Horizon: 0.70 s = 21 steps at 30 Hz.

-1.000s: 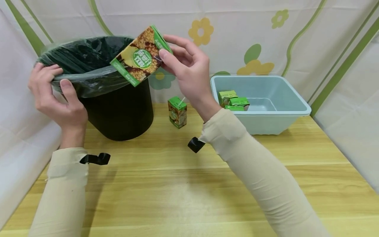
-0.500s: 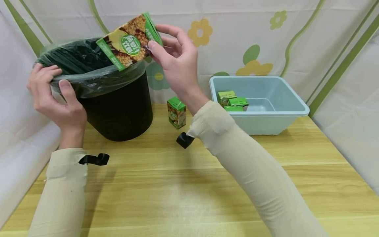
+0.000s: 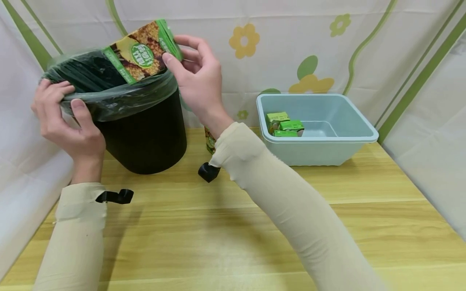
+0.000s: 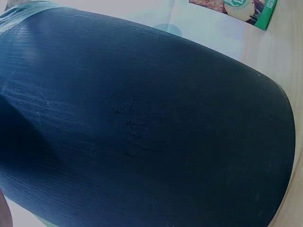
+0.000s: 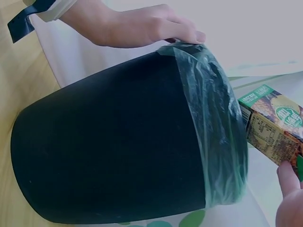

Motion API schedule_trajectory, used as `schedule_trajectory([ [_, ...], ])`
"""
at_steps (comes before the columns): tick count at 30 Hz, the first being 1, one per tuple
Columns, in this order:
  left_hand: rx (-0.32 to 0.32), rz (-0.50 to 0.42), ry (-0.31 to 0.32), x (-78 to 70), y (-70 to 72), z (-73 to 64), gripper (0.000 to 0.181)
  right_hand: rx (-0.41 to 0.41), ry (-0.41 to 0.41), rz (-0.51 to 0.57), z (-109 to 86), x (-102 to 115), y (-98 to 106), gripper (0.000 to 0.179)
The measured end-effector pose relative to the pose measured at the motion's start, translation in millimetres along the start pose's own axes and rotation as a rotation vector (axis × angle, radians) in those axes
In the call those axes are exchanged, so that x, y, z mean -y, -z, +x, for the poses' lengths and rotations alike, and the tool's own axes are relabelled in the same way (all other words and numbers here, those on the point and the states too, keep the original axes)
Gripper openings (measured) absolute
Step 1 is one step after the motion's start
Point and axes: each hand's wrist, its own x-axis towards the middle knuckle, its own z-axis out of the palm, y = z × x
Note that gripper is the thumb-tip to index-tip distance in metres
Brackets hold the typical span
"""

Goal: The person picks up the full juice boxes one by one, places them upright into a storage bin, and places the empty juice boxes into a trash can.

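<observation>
My left hand (image 3: 69, 117) grips the near-left rim of a black trash bin (image 3: 145, 141), fingers and thumb over its green plastic liner (image 3: 123, 101). In my right hand (image 3: 198, 76) is a green and brown drink carton (image 3: 140, 54), pinched by one end and tilted over the bin's mouth. The right wrist view shows the carton (image 5: 272, 123) just past the lined rim, with my right thumb (image 5: 288, 184) on it. A second carton (image 3: 209, 141) stands on the table, mostly hidden behind my right wrist; part of a carton (image 4: 232, 7) also tops the left wrist view.
To the right stands a light blue tub (image 3: 320, 139) with several green cartons (image 3: 291, 125) at its left end. A flower-patterned cloth (image 3: 276, 24) hangs behind the wooden table (image 3: 204, 238). Black camera mounts stick out from both sleeves.
My right hand has carried the carton leftward and turned it flatter, bringing it over the bin's opening. My right forearm now covers much of the standing carton. The left hand stays on the rim.
</observation>
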Motion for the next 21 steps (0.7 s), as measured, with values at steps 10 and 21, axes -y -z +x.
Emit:
schedule_trajectory([
  [10, 0.052, 0.092, -0.05, -17.0, 4.8, 13.9, 0.034, 0.021, -0.082, -0.055, 4.2, 1.9, -2.9, 0.04],
  [21, 0.054, 0.047, -0.031, -11.9, -3.5, 8.2, 0.036, 0.114, -0.077, -0.252, 1.4, -9.1, -8.3, 0.04],
])
